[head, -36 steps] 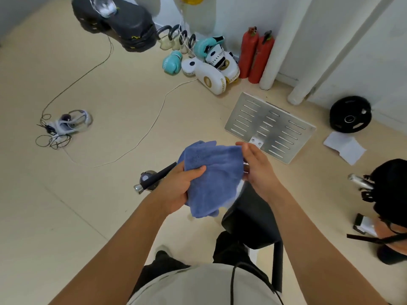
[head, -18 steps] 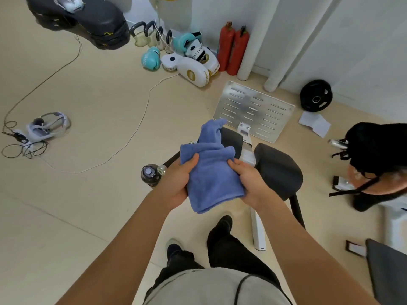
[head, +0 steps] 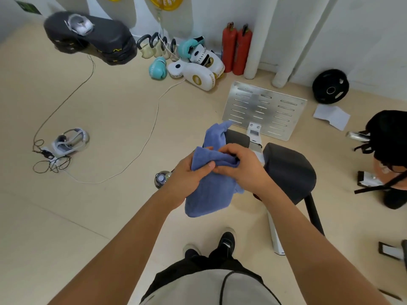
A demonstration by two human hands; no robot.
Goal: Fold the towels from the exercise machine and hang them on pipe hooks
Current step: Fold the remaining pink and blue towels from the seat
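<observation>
Both hands have their grip on the blue towel (head: 211, 190), which is held in the air at waist height above the floor, just in front of the exercise machine's dark seat pad (head: 288, 170). Going from the left, the left hand (head: 187, 172) is curled round the towel's left edge with the thumb laid across the front of the cloth; beside it the right hand (head: 240, 166) pinches the upper fold, fingers bent over the top, and the two thumbs nearly meet. One loose corner (head: 217, 134) sticks up behind the hands, and the lower part hangs down in a bunched, rounded lump, so the fold looks only half made. To do this step well, I would judge that the loose corner should be brought down flush with the rest before the next crease, and the hands slid apart along the top edge to pull the cloth flat; squeezing it in the middle will likely leave a wad that hangs unevenly. Keeping one hand fixed as an anchor while the other smooths downward should help. No pipe hooks can be made out with certainty here; two pale pipes (head: 293, 45) stand against the wall further right.
</observation>
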